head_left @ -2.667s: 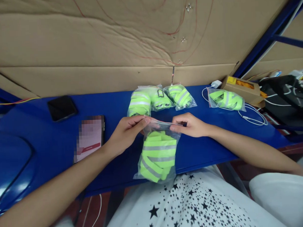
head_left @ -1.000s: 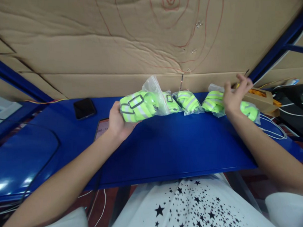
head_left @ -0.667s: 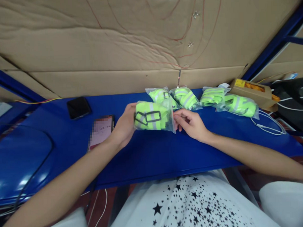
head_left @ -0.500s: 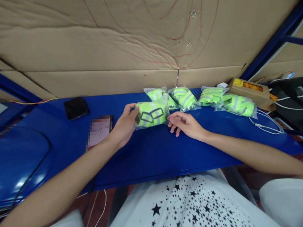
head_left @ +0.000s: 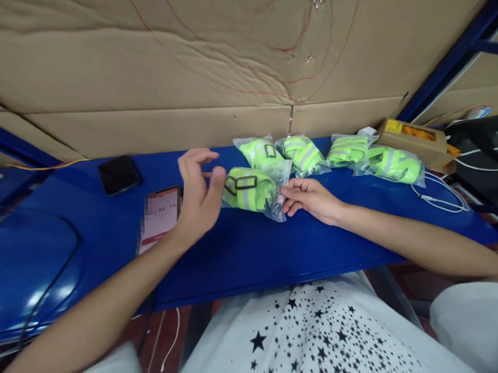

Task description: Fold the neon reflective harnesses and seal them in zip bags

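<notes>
A clear bag holding a folded neon-yellow reflective strap lies on the blue table in front of me. My right hand pinches the bag's right edge. My left hand is lifted just left of the bag, fingers apart, holding nothing. Behind it lie several more bagged straps: one, another, and two at the right.
A phone with a lit screen lies left of my left hand and a dark phone sits farther back. A cardboard box and a white cable are at the right. A cardboard wall backs the table.
My left hand let go of the bagged strap and lifted away to the left. The bag now rests on the table, and my right hand has taken hold of its right edge.
</notes>
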